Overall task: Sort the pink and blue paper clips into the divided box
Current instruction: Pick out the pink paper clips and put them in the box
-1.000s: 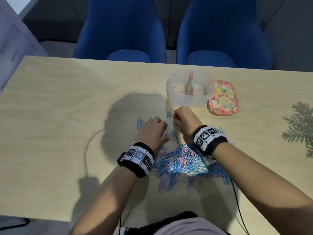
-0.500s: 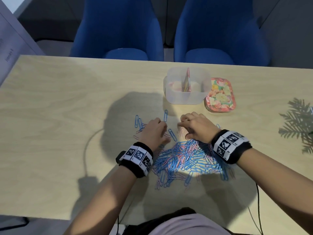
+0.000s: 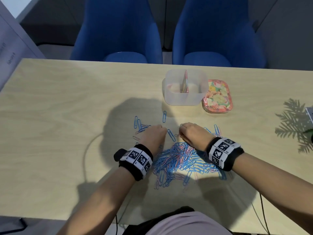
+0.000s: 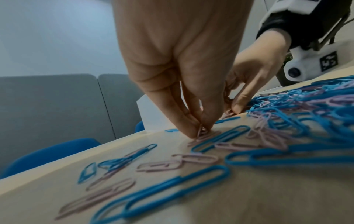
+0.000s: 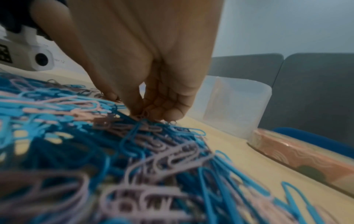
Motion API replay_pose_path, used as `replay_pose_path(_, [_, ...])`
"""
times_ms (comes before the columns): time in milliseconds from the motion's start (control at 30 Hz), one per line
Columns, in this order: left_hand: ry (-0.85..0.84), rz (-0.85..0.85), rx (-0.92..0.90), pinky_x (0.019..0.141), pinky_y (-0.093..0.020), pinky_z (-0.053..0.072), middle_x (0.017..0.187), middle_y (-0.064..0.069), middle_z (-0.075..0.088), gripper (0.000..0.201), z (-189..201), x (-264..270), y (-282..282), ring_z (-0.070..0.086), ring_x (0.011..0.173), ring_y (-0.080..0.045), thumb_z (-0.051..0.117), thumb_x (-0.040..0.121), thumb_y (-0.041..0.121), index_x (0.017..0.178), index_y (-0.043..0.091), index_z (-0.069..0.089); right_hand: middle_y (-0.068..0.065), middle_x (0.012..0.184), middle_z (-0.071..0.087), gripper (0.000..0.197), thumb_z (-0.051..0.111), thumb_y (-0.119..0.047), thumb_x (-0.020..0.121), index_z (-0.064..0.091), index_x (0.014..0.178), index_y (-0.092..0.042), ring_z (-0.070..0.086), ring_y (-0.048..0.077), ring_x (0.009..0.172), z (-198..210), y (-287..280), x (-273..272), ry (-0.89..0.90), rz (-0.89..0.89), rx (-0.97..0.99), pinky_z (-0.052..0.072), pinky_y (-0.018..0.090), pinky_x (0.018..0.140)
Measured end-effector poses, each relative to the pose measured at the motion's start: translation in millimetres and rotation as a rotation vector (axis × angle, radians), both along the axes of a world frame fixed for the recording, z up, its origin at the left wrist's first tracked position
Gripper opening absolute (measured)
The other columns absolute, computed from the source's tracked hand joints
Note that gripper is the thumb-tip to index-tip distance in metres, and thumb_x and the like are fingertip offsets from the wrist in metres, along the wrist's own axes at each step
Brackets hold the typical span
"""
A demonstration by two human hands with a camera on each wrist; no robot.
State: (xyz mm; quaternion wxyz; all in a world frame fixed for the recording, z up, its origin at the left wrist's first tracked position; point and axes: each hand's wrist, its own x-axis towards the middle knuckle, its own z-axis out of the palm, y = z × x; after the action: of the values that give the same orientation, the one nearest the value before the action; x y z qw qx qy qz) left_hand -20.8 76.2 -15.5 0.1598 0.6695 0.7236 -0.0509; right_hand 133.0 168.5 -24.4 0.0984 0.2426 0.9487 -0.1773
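A heap of pink and blue paper clips [image 3: 181, 158] lies on the wooden table between my wrists. My left hand [image 3: 155, 135] is down at the heap's far left edge, and in the left wrist view its fingertips [image 4: 199, 128] pinch a pink clip [image 4: 203, 133] against the table. My right hand [image 3: 189, 134] is at the heap's far edge, its fingertips [image 5: 139, 112] pinching a pink clip [image 5: 141, 117]. The clear divided box [image 3: 185, 99] stands beyond the hands, with a patterned divider [image 3: 185, 81] across its middle.
A floral-patterned lid [image 3: 217, 96] lies right of the box. Loose blue clips [image 3: 164, 116] and a small cluster [image 3: 140, 125] lie beyond the left hand. Two blue chairs [image 3: 118, 36] stand behind the table. A plant's shadow [image 3: 293, 121] falls at the right.
My right hand has come back from near the box down to the heap's far edge and closed its fingertips on a clip. My left hand has stayed at the heap's left edge.
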Motion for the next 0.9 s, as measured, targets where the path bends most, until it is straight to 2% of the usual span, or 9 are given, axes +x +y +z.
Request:
replay_pose_path(133, [0.032,0.005,-0.053,0.079,-0.040,0.045,0.109,-0.017,0.057,0.017,5.9,7.2,3.4,0.058,0.101,-0.035,0.042,0.092,0.004,0.103,-0.001,0.054,0.021,0.093,0.061,0.013,0.046,-0.008,0.087,0.055,0.088,0.002,0.057,0.034,0.088,17.8,3.8,-8.5,0.004,-0.044,-0.034,0.040,0.037,0.075])
replay_pose_path(300, [0.043,0.047,-0.041,0.081,-0.039,0.046,0.111,-0.017,0.057,0.019,3.8,13.6,1.2,0.057,0.102,-0.035,0.046,0.087,0.001,0.105,0.001,0.052,0.018,0.086,0.063,0.013,0.049,-0.010,0.089,0.057,0.085,-0.001,0.059,0.031,0.080,65.1,27.7,-33.2,0.224,-0.229,-0.086,0.038,0.030,0.069])
replay_pose_path(400, [0.050,0.058,-0.037,0.082,-0.038,0.047,0.112,-0.016,0.056,0.020,4.8,15.7,0.4,0.056,0.105,-0.033,0.044,0.089,0.002,0.107,0.002,0.051,0.015,0.092,0.066,0.012,0.053,-0.012,0.089,0.062,0.087,-0.003,0.059,0.029,0.086,88.2,55.2,-56.8,0.344,-0.375,-0.055,0.043,0.032,0.077])
replay_pose_path(467, [0.054,0.038,-0.039,0.079,-0.037,0.047,0.112,-0.016,0.055,0.021,5.9,16.9,-0.7,0.056,0.105,-0.032,0.045,0.088,0.002,0.107,0.002,0.051,0.015,0.100,0.067,0.016,0.057,-0.014,0.088,0.066,0.095,-0.003,0.059,0.030,0.095,94.3,71.9,-70.2,0.373,-0.467,-0.051,0.045,0.034,0.085])
replay_pose_path(533, [0.051,0.006,-0.041,0.077,-0.038,0.047,0.111,-0.016,0.055,0.023,7.3,17.5,-1.0,0.056,0.103,-0.032,0.047,0.085,0.003,0.107,0.002,0.050,0.015,0.106,0.066,0.029,0.063,-0.020,0.085,0.064,0.108,-0.002,0.059,0.029,0.101,96.4,79.8,-79.5,0.350,-0.543,-0.091,0.046,0.035,0.091])
replay_pose_path(600, [0.058,-0.040,-0.046,0.078,-0.038,0.047,0.111,-0.017,0.056,0.023,9.5,14.9,0.7,0.057,0.102,-0.033,0.047,0.085,0.003,0.107,0.001,0.052,0.014,0.106,0.067,0.038,0.065,-0.026,0.084,0.063,0.113,-0.003,0.059,0.028,0.101,98.8,75.2,-85.5,0.360,-0.563,-0.096,0.046,0.034,0.091])
replay_pose_path(733, [-0.017,-0.012,-0.037,0.082,-0.044,0.046,0.107,-0.019,0.060,0.017,10.2,1.5,5.6,0.059,0.100,-0.037,0.046,0.088,0.006,0.100,-0.001,0.057,0.009,0.087,0.070,0.018,0.052,-0.015,0.089,0.067,0.089,-0.007,0.063,0.026,0.083,89.1,35.2,-76.7,0.486,-0.470,-0.102,0.049,0.034,0.078])
replay_pose_path(800, [-0.096,0.067,0.010,0.079,-0.043,0.045,0.099,-0.018,0.063,0.017,12.5,-6.7,8.4,0.060,0.094,-0.036,0.047,0.085,0.007,0.093,0.000,0.061,0.011,0.084,0.070,0.017,0.051,-0.010,0.087,0.067,0.084,-0.006,0.063,0.029,0.080,67.5,14.4,-59.4,0.416,-0.441,-0.120,0.051,0.038,0.075])
replay_pose_path(900, [-0.218,0.156,0.220,0.075,-0.038,0.045,0.091,-0.013,0.064,0.015,24.4,-21.5,20.8,0.059,0.088,-0.032,0.053,0.082,0.011,0.092,0.006,0.063,0.012,0.103,0.068,0.022,0.051,-0.009,0.085,0.067,0.100,-0.009,0.060,0.030,0.098,36.4,-6.3,-31.9,0.159,-0.428,-0.167,0.046,0.035,0.085])
